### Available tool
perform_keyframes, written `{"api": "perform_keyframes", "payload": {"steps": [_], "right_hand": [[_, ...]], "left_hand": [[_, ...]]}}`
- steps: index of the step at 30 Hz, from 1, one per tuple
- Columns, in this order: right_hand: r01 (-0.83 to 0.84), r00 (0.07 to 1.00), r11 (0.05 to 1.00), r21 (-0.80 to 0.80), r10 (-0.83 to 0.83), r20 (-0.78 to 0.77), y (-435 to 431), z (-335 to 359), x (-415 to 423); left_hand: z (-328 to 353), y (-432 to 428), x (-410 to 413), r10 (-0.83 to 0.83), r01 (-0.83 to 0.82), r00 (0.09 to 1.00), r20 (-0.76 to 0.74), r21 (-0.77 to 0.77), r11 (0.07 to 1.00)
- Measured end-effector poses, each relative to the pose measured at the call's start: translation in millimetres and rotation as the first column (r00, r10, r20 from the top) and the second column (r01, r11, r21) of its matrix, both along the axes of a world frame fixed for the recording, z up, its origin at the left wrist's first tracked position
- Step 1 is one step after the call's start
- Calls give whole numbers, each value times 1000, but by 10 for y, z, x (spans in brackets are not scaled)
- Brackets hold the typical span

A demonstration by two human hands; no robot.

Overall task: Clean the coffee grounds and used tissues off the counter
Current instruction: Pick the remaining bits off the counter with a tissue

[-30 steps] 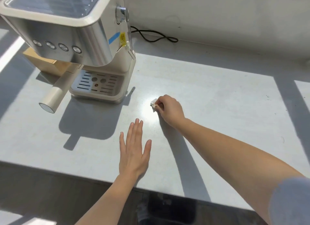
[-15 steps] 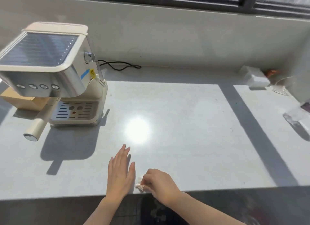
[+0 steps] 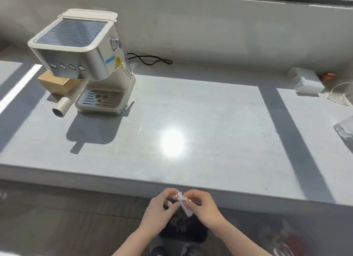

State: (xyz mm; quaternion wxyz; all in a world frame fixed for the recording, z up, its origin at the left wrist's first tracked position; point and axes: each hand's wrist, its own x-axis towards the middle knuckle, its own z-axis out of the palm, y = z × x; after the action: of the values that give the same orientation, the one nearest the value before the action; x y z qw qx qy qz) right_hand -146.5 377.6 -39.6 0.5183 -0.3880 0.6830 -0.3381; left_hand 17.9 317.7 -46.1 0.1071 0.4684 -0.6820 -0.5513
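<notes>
Both hands have come off the counter (image 3: 191,107) since the earlier frames and now meet just past its front edge, at 6 o'clock in the view. Previously the left hand lay flat on the surface and the right hand dragged the tissue toward the edge.

Left hand (image 3: 159,211): fingers curled inward, tips pinching the left side of the tissue (image 3: 183,203). Right hand (image 3: 205,208): fingers bent, thumb and fingertips pinching the right side of the same tissue. The tissue is a small white crumpled piece, held between the two hands below the counter edge, above a dark container (image 3: 183,229) on the floor. Whether coffee grounds sit inside the tissue cannot be told.

Coffee machine (image 3: 84,59): stands at 10 o'clock on the counter, portafilter handle (image 3: 64,107) pointing toward the front left. A cardboard box (image 3: 54,83) sits just beside it on its left. A black cable (image 3: 150,60) lies behind it at 12 o'clock. White plastic boxes (image 3: 307,82) rest at 2 o'clock near the wall. A few dark specks remain at 3 o'clock.
</notes>
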Motion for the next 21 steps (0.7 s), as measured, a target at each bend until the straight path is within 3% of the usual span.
{"api": "perform_keyframes", "payload": {"steps": [4,9,15,21], "right_hand": [[33,996,997,74,-39,84,229,-242,-104],[55,976,955,290,-113,188,474,-887,-124],[268,939,802,534,-342,42,538,-1670,-168],[451,796,620,642,-605,25,393,-2278,-207]], "left_hand": [[-268,153,-131,141,-134,990,-29,177,975],[-966,329,-254,194,-211,977,85,364,907],[-1771,617,-527,324,-438,899,295,587,680],[-2281,731,-565,349,-500,866,359,591,633]]}}
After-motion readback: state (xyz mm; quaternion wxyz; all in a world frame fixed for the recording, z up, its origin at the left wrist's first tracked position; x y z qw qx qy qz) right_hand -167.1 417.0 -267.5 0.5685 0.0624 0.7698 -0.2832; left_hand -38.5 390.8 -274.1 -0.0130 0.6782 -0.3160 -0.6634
